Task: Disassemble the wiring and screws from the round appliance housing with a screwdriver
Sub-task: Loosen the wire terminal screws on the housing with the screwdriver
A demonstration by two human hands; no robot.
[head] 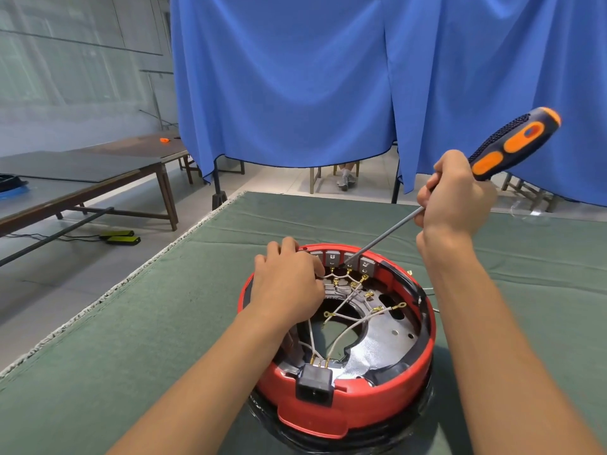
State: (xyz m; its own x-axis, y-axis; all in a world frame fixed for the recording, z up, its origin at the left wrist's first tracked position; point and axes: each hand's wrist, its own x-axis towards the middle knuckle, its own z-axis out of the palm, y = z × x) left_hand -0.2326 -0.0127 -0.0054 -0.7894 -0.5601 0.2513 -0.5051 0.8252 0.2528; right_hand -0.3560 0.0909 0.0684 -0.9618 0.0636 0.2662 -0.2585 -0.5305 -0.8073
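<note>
The round red housing point(377, 402) is sat open side up on the green mat point(98, 372), near its front edge, with the black power socket point(314, 384) facing the camera. Inside, a tangle of grey wires point(353, 318) with gold ring terminals is spread across the metal plate. The screwdriver point(460, 188) is gripped by the right hand point(455, 195) low down where handle meets shaft, fingers curled round it, and the tip is set at the grey terminal blocks point(348, 261) on the far wall. The left hand point(289, 280) is laid over the far-left rim, fingers curled down among the wires there; whether one is actually pinched can't be told.

Risk-wise: the driver is held at a steep slant, so the tip could probably be cammed out of the screw head and the head chewed up, or the left fingers right beside it jabbed. Loose terminals could get snagged too.

No brand, label or readable writing is spotted anywhere.
</note>
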